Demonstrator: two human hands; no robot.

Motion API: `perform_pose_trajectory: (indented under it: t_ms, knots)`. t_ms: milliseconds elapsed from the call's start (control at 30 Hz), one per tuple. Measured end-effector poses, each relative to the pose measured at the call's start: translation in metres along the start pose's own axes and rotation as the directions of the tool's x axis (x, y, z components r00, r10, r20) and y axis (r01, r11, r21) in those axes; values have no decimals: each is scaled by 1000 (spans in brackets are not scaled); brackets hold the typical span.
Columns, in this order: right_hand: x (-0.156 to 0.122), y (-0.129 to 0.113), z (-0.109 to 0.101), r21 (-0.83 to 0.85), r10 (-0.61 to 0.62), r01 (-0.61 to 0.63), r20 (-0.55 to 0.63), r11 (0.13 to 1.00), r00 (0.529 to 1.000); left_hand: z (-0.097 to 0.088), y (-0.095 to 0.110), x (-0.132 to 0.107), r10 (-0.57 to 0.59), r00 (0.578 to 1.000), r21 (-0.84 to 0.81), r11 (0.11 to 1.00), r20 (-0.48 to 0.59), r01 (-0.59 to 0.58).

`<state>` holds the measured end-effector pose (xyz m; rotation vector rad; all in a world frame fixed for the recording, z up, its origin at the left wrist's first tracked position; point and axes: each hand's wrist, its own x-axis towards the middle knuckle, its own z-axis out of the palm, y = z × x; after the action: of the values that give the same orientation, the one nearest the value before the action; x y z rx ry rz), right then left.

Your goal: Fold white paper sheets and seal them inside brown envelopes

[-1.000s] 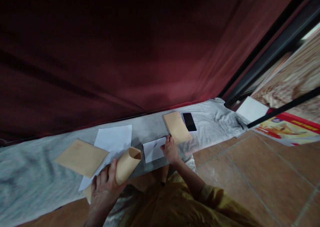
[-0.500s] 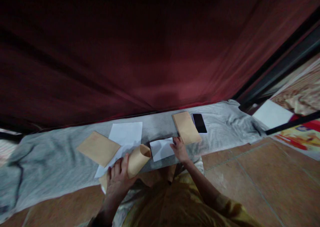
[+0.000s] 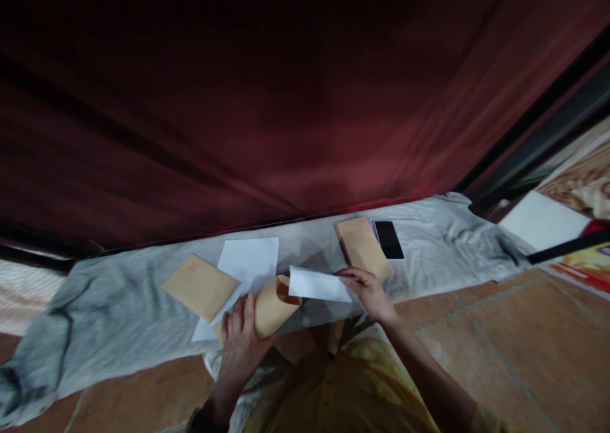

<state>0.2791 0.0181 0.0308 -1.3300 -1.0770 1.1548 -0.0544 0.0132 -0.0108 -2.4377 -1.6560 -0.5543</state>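
Observation:
My left hand [image 3: 241, 334] is wrapped round a brown paper envelope [image 3: 277, 307], whose mouth gapes to the right. Between the thumb and fingers of my right hand [image 3: 370, 293] is a folded white sheet of paper [image 3: 318, 286]. Its left end is at the envelope's mouth; I cannot tell whether the edge is inside. Behind my left hand, another brown envelope [image 3: 200, 287] lies partly over white sheets [image 3: 250, 255]. A stack of brown envelopes [image 3: 365, 246] rests just beyond my right hand.
A phone [image 3: 389, 239] lies to the right of the stack. Grey cloth [image 3: 443, 249] covers the long narrow surface. A dark red curtain [image 3: 305, 134] hangs right behind it. At far right are a white panel [image 3: 546, 220] and a dark frame bar [image 3: 569, 247]. Tiled floor [image 3: 476, 338] shows in front.
My right hand has lifted the folded white paper off the cloth and brought it to the envelope's mouth. The envelope in my left hand now gapes wider. The view has shifted slightly.

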Motion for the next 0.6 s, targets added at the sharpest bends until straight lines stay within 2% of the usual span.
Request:
perform_pose_trajectory:
  t_ms: [100, 300, 433, 533, 600]
  knots:
    - [-1, -4, -4, -33, -24, 26, 64, 999, 998, 0, 0, 2, 26, 999, -4, 1000, -23, -26]
    - [-1, -24, -18, -198, -139, 184, 222, 963, 965, 0, 1, 3, 79, 997, 46, 996, -18, -78]
    - [3, -32, -19, -157, -168, 197, 180, 968, 969, -2, 4, 6, 68, 998, 48, 996, 19, -69]
    - [5, -29, -17, -55, -117, 123, 109, 991, 987, -1, 6, 8, 32, 999, 19, 999, 18, -32]
    - [5, -23, -15, -30, -78, 81, 104, 996, 992, 0, 7, 9, 29, 1000, 1, 1000, 7, -29]
